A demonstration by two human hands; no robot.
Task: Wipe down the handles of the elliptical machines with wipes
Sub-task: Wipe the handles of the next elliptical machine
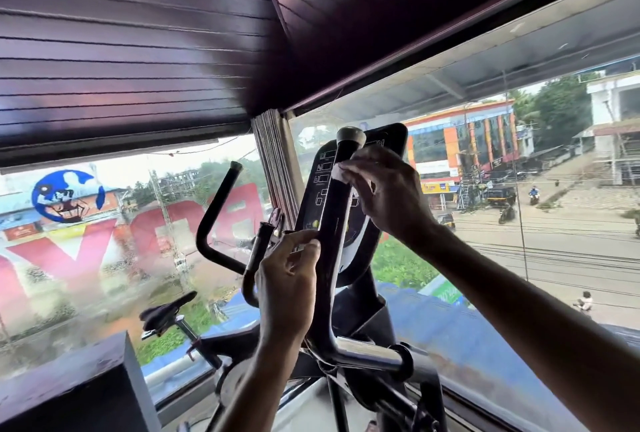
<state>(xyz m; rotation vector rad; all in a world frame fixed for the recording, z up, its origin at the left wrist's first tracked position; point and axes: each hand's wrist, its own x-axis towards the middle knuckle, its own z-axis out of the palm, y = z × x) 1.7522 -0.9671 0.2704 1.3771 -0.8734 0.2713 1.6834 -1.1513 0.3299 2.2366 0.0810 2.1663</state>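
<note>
A black elliptical handle (329, 220) with a grey end cap rises in the middle of the head view, in front of the machine's console (391, 141). My right hand (377, 189) is wrapped round the upper part of this handle and presses a white wipe (337, 173) against it. Lower down, my left hand (287, 279) grips the same handle from the left side. A second black handle (216, 210) of the machine stands further left, untouched.
A bike saddle (166, 310) sits low at the left, beside a dark box-like ledge (72, 386) in the corner. Large windows (519, 224) close off the front and right, with a street beyond. A slatted dark ceiling (138, 51) hangs low overhead.
</note>
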